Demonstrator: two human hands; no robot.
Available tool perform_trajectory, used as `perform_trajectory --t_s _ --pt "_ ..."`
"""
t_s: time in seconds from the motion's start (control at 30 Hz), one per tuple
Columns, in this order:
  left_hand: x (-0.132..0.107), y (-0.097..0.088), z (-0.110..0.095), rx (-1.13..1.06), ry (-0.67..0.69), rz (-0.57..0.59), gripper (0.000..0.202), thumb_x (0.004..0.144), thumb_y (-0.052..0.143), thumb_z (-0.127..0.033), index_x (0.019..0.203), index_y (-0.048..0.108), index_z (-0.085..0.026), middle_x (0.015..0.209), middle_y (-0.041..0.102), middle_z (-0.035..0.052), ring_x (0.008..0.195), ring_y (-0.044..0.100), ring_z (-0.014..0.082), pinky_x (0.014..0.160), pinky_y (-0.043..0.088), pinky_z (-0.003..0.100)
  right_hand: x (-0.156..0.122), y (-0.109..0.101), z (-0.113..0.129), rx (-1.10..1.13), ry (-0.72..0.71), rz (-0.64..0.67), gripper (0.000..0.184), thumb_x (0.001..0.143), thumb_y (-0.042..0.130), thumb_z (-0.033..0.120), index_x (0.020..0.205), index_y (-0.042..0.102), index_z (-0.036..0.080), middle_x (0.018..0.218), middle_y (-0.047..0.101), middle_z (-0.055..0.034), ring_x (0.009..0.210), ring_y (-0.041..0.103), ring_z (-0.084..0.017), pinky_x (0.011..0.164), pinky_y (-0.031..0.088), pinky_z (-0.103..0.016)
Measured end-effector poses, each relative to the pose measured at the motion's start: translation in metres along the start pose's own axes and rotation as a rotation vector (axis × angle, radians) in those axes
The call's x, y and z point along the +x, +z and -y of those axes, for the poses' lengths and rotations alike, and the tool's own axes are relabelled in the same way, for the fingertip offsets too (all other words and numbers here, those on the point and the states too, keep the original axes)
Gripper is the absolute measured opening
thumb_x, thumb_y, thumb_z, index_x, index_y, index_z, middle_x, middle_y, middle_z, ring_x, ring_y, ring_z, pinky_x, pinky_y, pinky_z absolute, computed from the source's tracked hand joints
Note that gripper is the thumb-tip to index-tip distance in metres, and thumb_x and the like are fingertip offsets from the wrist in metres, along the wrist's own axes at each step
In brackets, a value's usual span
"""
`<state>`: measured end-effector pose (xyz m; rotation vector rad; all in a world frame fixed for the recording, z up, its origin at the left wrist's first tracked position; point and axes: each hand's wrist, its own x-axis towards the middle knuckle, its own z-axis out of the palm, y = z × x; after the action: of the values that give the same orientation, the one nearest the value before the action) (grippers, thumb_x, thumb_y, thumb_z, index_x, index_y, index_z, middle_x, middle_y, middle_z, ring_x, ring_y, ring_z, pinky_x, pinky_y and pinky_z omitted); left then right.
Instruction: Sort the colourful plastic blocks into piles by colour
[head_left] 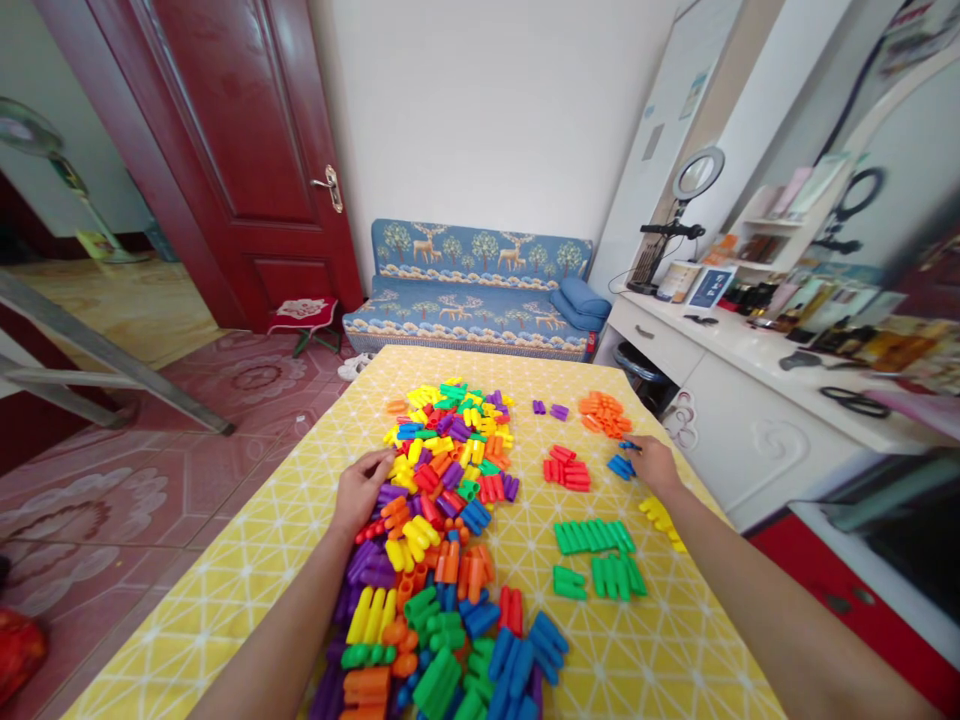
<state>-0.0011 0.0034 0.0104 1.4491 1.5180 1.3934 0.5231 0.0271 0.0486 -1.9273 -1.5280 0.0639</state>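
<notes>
My right hand (654,464) is closed, fingertips pinching a small dark blue plastic piece (631,446) just above a few blue pieces (620,467) on the table. Partly hidden beneath my right wrist are yellow pieces (661,522). At the left edge of a large mixed pile of colourful ribbed plastic pieces (450,480), my left hand (364,488) rests with its fingers loosely bent and nothing visible in them. Sorted by colour on the right lie orange pieces (602,413), red pieces (567,470), green pieces (595,537) and two purple pieces (559,411).
A yellow patterned cloth covers the table (247,560). Behind it stands a blue sofa (465,300). On the right is a white dresser (750,400) with cosmetics and a ring light (697,173). To the left are a red stool (304,313), a door (240,130) and a metal ladder leg (172,390).
</notes>
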Motion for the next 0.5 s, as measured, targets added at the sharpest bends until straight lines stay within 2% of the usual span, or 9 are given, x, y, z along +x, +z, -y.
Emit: perform_trajectory --t_s 0.1,0.2,0.3,0.4,0.5 --pt "0.000 0.000 0.000 0.008 0.012 0.002 0.046 0.074 0.062 -0.055 0.094 0.075 -0.016 0.109 0.073 0.0118 0.109 0.064 0.0292 0.104 0.042 0.043 -0.004 0.002 -0.001 -0.056 0.016 0.077 0.017 0.073 0.059 0.026 0.080 0.074 0.019 0.089 0.074 -0.0095 0.095 0.066 -0.026 0.086 0.049 -0.033" --pt "0.000 0.000 0.001 0.012 0.020 0.004 0.046 0.075 0.062 -0.055 0.094 0.075 -0.016 0.110 0.073 0.0119 0.108 0.064 0.0288 0.104 0.042 0.043 -0.010 0.000 0.000 -0.100 0.010 0.134 0.021 0.080 0.056 0.032 0.077 0.072 0.020 0.088 0.074 -0.0099 0.093 0.067 -0.025 0.084 0.049 -0.033" --pt "0.000 0.000 0.002 0.008 0.022 0.008 0.046 0.076 0.062 -0.055 0.095 0.075 -0.016 0.110 0.073 0.0116 0.107 0.064 0.0284 0.104 0.042 0.043 -0.018 -0.002 0.008 -0.115 -0.041 0.130 0.028 0.085 0.050 0.034 0.086 0.072 0.017 0.103 0.072 -0.0139 0.103 0.063 -0.028 0.094 0.045 -0.039" --pt "0.000 0.000 0.002 0.002 0.024 0.011 0.045 0.076 0.062 -0.055 0.095 0.075 -0.016 0.110 0.073 0.0116 0.108 0.064 0.0283 0.104 0.043 0.042 -0.027 0.003 0.031 -0.084 -0.143 0.097 0.037 0.089 0.043 0.032 0.105 0.070 0.011 0.124 0.062 -0.0191 0.122 0.053 -0.030 0.108 0.035 -0.045" --pt "0.000 0.000 0.002 -0.002 0.016 0.005 0.046 0.075 0.063 -0.056 0.093 0.075 -0.015 0.110 0.073 0.0122 0.108 0.064 0.0287 0.104 0.043 0.042 -0.046 0.019 0.070 -0.010 -0.284 0.148 0.036 0.090 0.045 0.031 0.113 0.069 0.015 0.129 0.060 -0.0135 0.123 0.053 -0.024 0.108 0.037 -0.040"
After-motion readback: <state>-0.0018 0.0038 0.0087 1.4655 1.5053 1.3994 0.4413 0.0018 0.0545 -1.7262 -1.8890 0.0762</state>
